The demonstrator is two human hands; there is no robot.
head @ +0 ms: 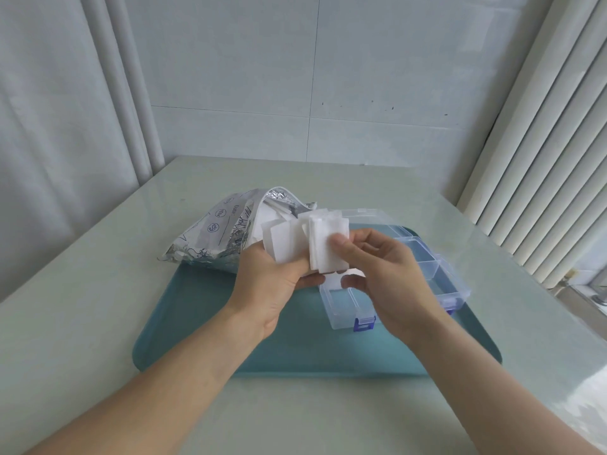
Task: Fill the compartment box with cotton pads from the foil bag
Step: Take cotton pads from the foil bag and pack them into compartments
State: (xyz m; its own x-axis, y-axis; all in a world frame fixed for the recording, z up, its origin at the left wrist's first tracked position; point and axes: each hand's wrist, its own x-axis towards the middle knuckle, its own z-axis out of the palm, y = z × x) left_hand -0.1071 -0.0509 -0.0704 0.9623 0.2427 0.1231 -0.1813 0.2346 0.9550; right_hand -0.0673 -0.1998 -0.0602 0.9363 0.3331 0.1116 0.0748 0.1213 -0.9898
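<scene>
A silver foil bag lies open on the far left of the teal tray, with white pads showing in its mouth. My left hand grips a loose bunch of square white cotton pads. My right hand pinches a neat stack of cotton pads between thumb and fingers, touching the left hand's bunch. Both hands hover above the left end of the clear compartment box, which stands open with blue latches. The visible compartments look empty.
The tray sits on a pale green table pushed into a corner of white walls. The box's clear lid lies flat behind it. Vertical blinds hang at the right.
</scene>
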